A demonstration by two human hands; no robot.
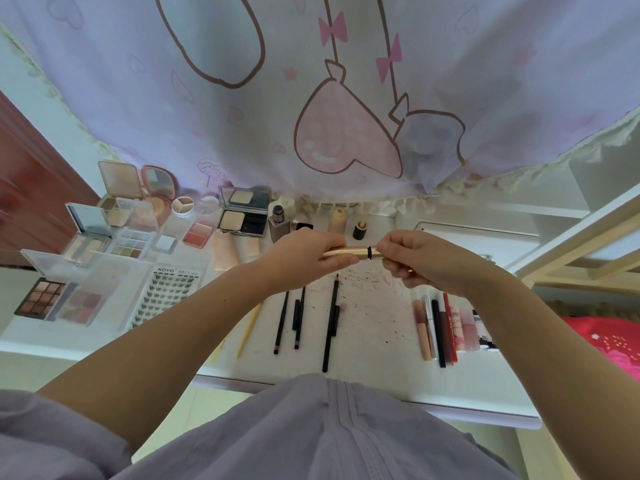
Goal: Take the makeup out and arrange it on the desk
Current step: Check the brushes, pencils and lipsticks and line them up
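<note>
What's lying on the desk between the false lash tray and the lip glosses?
In the head view: a yellow stick and three black pencils, on a smudged desk.

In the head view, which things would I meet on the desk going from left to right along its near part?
Brown eyeshadow palette → false lash tray → yellow stick → black pencils → lip tubes.

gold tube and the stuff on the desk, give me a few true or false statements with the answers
1. Both hands hold the gold tube: left hand, right hand. True.
2. The gold tube lies flat on the desk. False: it is held above it.
3. The lash tray sits at the left. True.
4. The black pencils stand upright in a cup. False: they lie flat on the desk.
5. The lip tubes lie at the right. True.
</note>
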